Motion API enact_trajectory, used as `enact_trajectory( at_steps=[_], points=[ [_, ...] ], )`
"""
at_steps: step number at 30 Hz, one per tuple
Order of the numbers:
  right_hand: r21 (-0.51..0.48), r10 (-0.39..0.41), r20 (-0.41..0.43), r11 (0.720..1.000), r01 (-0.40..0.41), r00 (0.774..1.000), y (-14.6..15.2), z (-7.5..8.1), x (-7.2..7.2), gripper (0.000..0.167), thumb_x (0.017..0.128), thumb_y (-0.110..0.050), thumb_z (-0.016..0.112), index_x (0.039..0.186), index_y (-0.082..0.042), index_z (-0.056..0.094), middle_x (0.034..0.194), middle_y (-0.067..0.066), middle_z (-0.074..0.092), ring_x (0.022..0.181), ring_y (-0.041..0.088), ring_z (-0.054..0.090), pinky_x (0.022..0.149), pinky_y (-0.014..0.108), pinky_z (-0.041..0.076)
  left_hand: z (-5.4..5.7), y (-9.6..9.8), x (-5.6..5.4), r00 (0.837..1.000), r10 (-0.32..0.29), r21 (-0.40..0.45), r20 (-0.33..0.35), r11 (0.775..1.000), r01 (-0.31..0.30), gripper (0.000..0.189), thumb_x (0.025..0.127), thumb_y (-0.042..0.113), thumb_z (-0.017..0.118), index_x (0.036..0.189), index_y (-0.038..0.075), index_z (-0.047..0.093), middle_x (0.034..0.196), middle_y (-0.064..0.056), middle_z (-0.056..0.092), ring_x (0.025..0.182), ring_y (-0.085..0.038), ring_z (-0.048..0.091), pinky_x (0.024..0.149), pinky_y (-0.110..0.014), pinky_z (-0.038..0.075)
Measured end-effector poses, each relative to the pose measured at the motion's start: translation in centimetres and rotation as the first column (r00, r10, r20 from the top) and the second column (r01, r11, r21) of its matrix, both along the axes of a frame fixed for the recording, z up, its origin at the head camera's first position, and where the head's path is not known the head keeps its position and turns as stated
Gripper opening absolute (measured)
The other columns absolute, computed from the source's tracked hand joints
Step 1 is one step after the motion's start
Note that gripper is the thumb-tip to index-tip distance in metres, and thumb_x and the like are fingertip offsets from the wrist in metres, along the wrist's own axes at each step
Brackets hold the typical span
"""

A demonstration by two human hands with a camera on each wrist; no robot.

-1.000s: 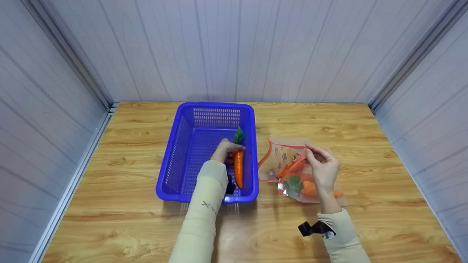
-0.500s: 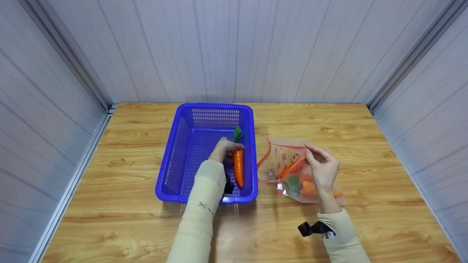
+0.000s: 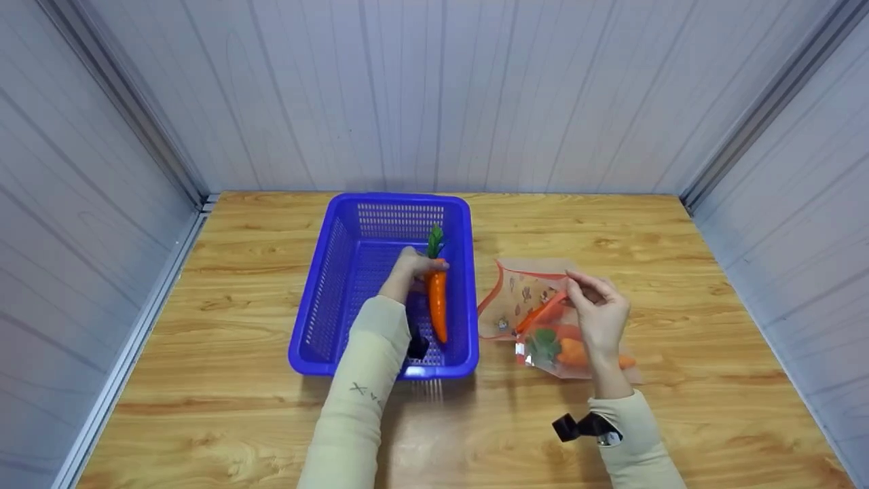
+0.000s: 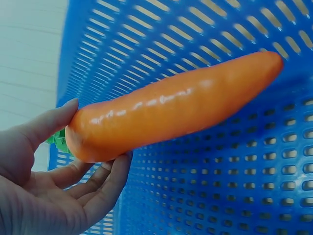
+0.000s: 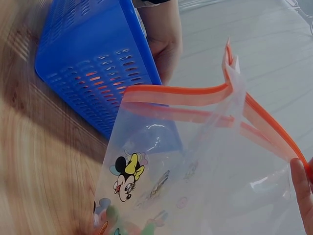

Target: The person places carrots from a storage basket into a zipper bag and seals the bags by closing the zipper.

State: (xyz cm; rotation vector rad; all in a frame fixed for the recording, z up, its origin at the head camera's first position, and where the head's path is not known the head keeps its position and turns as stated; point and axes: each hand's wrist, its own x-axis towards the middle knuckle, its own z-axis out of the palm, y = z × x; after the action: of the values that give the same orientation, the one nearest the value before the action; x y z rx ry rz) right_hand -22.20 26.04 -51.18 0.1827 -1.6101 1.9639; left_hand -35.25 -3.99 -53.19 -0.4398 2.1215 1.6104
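Note:
An orange carrot (image 3: 438, 309) with a green leafy top is in my left hand (image 3: 414, 266), inside the blue-purple plastic basket (image 3: 299, 326). Seen from the left wrist, the thumb lies on one side of the carrot's thick end and the curled fingers on the other, while its tip points away. On the right, my right hand (image 3: 601, 312) pinches the orange-edged mouth of a clear zip bag (image 3: 519, 288), which gapes toward the basket. Orange pieces and something green (image 3: 543, 345) show through the bag; their kind is unclear. Cartoon prints (image 5: 128, 177) decorate its side.
The wood-grain table (image 3: 231, 319) carries both basket and bag, with a narrow gap between them. Pale panel walls (image 3: 407, 95) stand behind and on both sides. A black camera mount (image 3: 577, 428) juts from the right wrist.
My left hand has shifted slightly left and toward the back, apparently raising the carrot a little. The right hand and the bag have stayed almost still.

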Motion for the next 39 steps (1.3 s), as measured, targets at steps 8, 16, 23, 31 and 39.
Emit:
enact_trajectory(
  at_steps=[8,16,23,31,39],
  points=[
    [-0.043,0.003,0.033,0.999,-0.002,0.999,-2.0,3.7,2.1,0.015,0.073,0.008,0.066,0.088,0.008,0.067,0.078,0.017,0.056,0.060,0.022,0.059,0.049,0.026,0.050,4.6,-0.5,2.4,0.998,0.019,-0.009,-0.061,1.000,-0.020,0.060,0.063,0.020,0.080,0.111,-0.002,0.051,0.096,-0.012,0.057,0.081,-0.023,0.057,0.065,-0.036,0.051],
    [0.008,-0.033,0.038,0.999,0.033,0.999,-1.3,2.0,1.1,0.017,0.074,0.007,0.066,0.091,0.009,0.066,0.080,0.017,0.056,0.063,0.027,0.060,0.050,0.029,0.051,9.1,-1.0,4.9,0.993,0.055,0.042,-0.106,0.998,-0.051,0.061,0.071,0.014,0.074,0.121,-0.005,0.045,0.111,-0.016,0.052,0.091,-0.025,0.057,0.072,-0.037,0.051],
    [0.060,-0.035,-0.003,0.998,0.035,0.999,1.2,-2.9,-1.4,0.019,0.076,0.001,0.067,0.094,0.006,0.066,0.083,0.019,0.056,0.062,0.028,0.060,0.050,0.033,0.051,11.7,-1.4,6.5,0.984,0.046,0.061,-0.172,0.997,-0.036,0.061,0.075,0.011,0.069,0.126,-0.007,0.040,0.121,-0.022,0.047,0.102,-0.031,0.053,0.078,-0.040,0.048],
    [0.061,-0.026,-0.006,0.998,0.026,1.000,1.3,-3.3,-1.5,0.021,0.075,0.001,0.067,0.095,0.006,0.066,0.083,0.019,0.057,0.062,0.028,0.059,0.051,0.033,0.051,13.4,-1.2,7.4,0.970,0.076,0.112,-0.232,0.992,-0.051,0.058,0.076,0.011,0.069,0.126,-0.006,0.042,0.119,-0.020,0.048,0.102,-0.029,0.053,0.076,-0.037,0.049],
    [-0.025,0.017,0.016,1.000,-0.017,1.000,-0.6,0.5,0.4,0.018,0.074,0.007,0.066,0.091,0.009,0.066,0.079,0.018,0.056,0.062,0.025,0.060,0.051,0.029,0.051,14.7,-0.7,8.7,0.914,0.089,0.138,-0.395,0.990,-0.036,0.045,0.076,0.007,0.069,0.115,-0.007,0.052,0.108,-0.019,0.053,0.091,-0.025,0.054,0.070,-0.033,0.050]
  ],
)
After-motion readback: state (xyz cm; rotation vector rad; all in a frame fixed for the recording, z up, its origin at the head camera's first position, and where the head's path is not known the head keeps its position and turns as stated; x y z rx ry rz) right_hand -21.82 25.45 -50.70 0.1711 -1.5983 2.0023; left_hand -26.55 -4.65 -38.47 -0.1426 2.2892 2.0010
